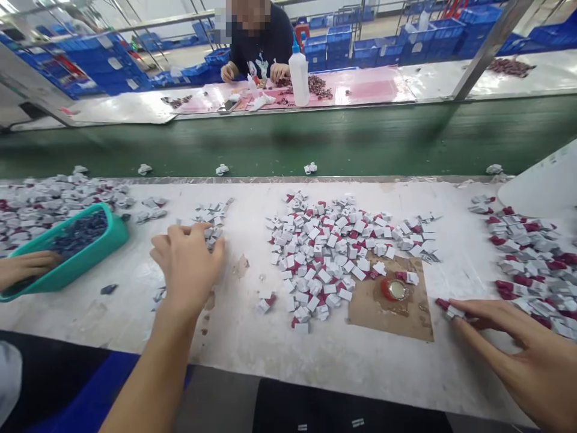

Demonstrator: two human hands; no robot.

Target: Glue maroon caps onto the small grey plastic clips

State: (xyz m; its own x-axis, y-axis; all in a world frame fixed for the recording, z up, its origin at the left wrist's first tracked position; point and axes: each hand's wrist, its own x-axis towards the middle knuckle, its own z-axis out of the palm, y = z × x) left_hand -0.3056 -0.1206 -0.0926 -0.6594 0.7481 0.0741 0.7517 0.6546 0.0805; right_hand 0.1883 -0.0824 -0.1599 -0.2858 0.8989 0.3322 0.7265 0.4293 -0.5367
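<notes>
My left hand [187,264] is over a small cluster of light grey plastic parts [211,211], its thumb and fingers apart. Whether a fingertip touches a part I cannot make out. At the right, my right hand [514,340] pinches a small grey-and-maroon plastic part [449,308] between thumb and forefinger. Just left of it lies a brown cardboard piece [406,328] bearing a small round red-rimmed dish [388,290] with clear liquid, wet around it. A broad heap of grey-and-maroon parts [315,252] spreads between my hands, partly over the cardboard.
A co-worker's hand [31,267] reaches into a teal basket [90,240] of dark parts. More parts [532,270] lie at the right. Beyond runs a green conveyor belt [252,141] with several grey parts along its near edge. Another person [264,45] sits across, near a white bottle [298,78].
</notes>
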